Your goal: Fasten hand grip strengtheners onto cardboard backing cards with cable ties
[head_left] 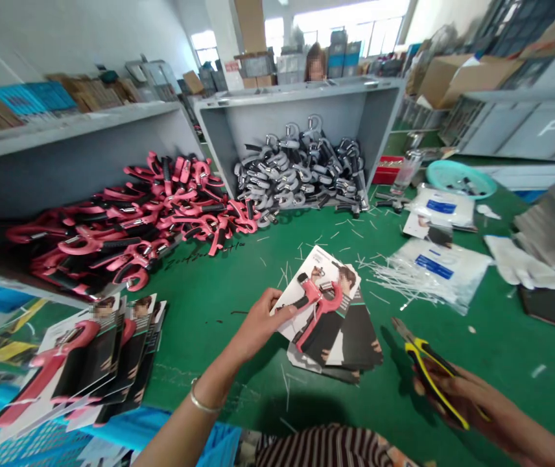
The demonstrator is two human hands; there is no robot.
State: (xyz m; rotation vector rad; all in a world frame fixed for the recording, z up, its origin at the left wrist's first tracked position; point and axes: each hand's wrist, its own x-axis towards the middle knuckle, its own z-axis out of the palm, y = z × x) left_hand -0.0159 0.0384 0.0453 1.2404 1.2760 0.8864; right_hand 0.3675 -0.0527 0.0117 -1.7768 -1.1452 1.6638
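My left hand is closed on the left edge of a printed card, with the thumb on top. A pink hand grip strengthener with black handles lies across that card. More printed cards are fanned in a stack beneath it. To the right, my right hand is wrapped around yellow-and-black pliers, whose jaws point up and left toward the stack. Loose white cable ties spill from a clear plastic bag beyond the pliers.
Pink hand grips fill a tipped grey crate at left; grey ones fill another behind. Carded pink grips stand at front left. At right are a turquoise dish and white gloves. A person is at the back.
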